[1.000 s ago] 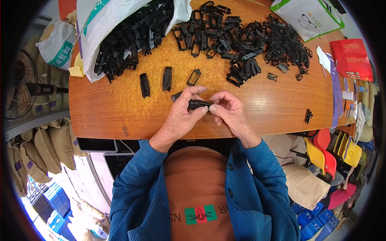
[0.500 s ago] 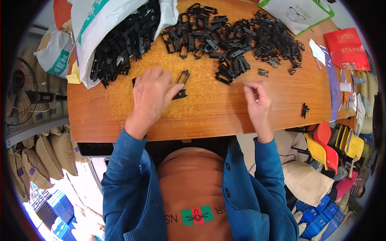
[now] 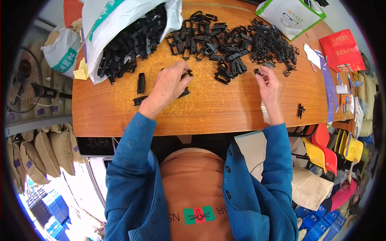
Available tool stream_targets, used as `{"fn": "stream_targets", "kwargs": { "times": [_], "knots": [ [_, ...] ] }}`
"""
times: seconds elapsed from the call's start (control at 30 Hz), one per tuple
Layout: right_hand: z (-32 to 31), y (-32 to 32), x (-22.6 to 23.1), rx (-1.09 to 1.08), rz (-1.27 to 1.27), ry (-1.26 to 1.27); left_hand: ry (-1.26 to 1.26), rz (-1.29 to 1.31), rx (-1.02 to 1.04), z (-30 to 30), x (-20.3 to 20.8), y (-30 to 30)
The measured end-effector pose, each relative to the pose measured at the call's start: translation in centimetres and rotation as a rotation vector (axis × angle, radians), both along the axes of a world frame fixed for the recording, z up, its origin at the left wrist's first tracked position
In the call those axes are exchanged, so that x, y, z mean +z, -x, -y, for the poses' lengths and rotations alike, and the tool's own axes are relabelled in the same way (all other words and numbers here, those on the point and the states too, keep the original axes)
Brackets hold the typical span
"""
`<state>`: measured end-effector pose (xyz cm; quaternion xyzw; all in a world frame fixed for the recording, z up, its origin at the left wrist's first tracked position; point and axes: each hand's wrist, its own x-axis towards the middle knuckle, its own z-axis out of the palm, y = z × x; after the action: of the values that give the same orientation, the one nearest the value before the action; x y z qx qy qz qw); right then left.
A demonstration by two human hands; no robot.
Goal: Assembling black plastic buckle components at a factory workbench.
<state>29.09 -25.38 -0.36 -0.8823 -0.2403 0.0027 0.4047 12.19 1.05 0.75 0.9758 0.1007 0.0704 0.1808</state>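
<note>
My left hand [image 3: 168, 85] is closed around a black plastic frame piece [image 3: 187, 73], which sticks out past the fingertips; the palm hides the rest. Close to that hand lie a narrow black piece [image 3: 141, 83] standing lengthwise, another [image 3: 140, 100] by the wrist, and one partly hidden [image 3: 184, 92] under the thumb side. My right hand [image 3: 270, 82] pinches a small black plastic piece [image 3: 257, 71] between thumb and fingers, just in front of the heap of small black pieces [image 3: 265, 40]. Larger black frame pieces [image 3: 231, 50] are heaped in the middle of the table.
A white sack [image 3: 94, 52] spills black pieces [image 3: 132, 48] at the far left. Off to the right lies one small black cluster [image 3: 300, 110]. A white bag with green edging [image 3: 291, 20], a red bag [image 3: 343, 48] and purple strips [image 3: 328, 88] line the table's [image 3: 225, 116] right side.
My left hand has moved right and taken up the frame piece, uncovering the narrow pieces. My right hand has gone right and forward to the small heap and now pinches a small piece.
</note>
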Motion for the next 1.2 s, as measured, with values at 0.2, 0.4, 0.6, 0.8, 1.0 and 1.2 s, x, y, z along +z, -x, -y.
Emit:
{"fn": "stream_targets", "kwargs": {
  "times": [0.2, 0.4, 0.6, 0.8, 1.0, 1.2],
  "knots": [
    [-5.6, 10.4, 1.8, 0.282, -0.466, -0.648, 1.456, 0.235, 0.097, 3.3, 0.1, 3.3],
    [-8.3, 13.2, 2.0, 0.418, -0.344, -0.592, 1.477, 0.311, 0.113, 3.9, 0.4, 5.2],
    [-9.6, 14.2, 2.2, 0.473, -0.168, -0.462, 1.475, 0.390, 0.152, 3.6, -0.1, 5.9],
    [-9.4, 15.1, 2.6, 0.417, 0.042, -0.288, 1.554, 0.460, 0.270, 5.2, -1.4, 5.0],
    [-10.0, 14.5, 1.5, 0.389, 0.226, -0.146, 1.484, 0.483, 0.360, 5.6, -2.8, 3.9],
    [-9.0, 12.8, 0.3, 0.319, 0.074, -0.147, 0.582, 0.453, 0.445, -1.6, 0.7, 4.7]
  ]
}}
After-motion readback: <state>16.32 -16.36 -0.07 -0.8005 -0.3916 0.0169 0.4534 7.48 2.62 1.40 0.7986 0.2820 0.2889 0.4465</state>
